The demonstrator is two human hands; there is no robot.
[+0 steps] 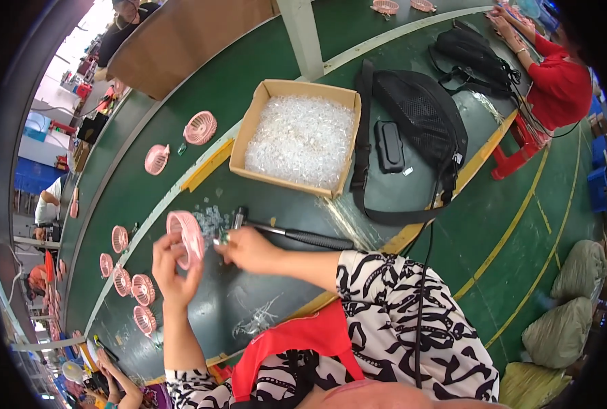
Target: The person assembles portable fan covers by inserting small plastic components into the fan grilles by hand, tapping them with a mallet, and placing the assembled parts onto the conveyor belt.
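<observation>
My left hand [174, 278] is closed round a pink slotted plastic ring-shaped part [189, 238], held upright above the dark green table. Close beside it, my right hand [252, 251] pinches something small, partly green and shiny; blur and the fingers hide its exact kind. Just beyond both hands, a scatter of small clear plastic pieces [210, 219] lies on the table. A hammer [313, 238] with a black grip rests past my right hand, its metal head near those pieces.
An open cardboard box [238, 160] full of clear pieces stands ahead. Black bags [419, 109] and a black case [389, 146] lie right. More pink parts [143, 290] sit along the left on a green belt [109, 198]. A co-worker in red [559, 85] works at far right.
</observation>
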